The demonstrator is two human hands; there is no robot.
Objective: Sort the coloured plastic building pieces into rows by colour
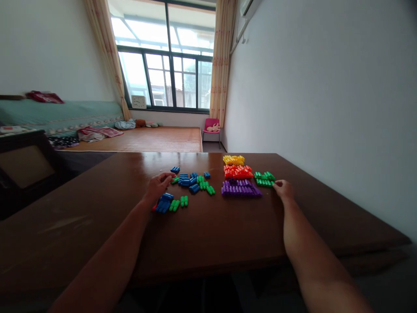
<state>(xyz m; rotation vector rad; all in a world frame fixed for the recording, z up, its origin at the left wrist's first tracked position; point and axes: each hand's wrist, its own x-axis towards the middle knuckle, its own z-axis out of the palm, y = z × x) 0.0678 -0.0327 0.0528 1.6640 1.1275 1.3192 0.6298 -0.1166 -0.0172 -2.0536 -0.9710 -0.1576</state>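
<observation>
Small ribbed plastic toy blocks lie on the brown table. My left hand (159, 186) is at the loose blocks, thumb and fingers closed on a green block (175, 180) beside the blue blocks (188, 181). Other green blocks (203, 184) lie among and right of the blue ones. Nearer to me, under my left wrist, are more blue blocks (164, 203), partly hidden, with a bit of red. On the right, my right hand (284, 190) pinches the near right end of a group of green blocks (264, 178).
Purple blocks (241, 188), orange-red blocks (238, 171) and yellow blocks (233, 160) form rows left of the green group. The table (215, 239) ends near a white wall (325, 95) at right. Beyond stand a bed (163, 138) and a pink chair (211, 124).
</observation>
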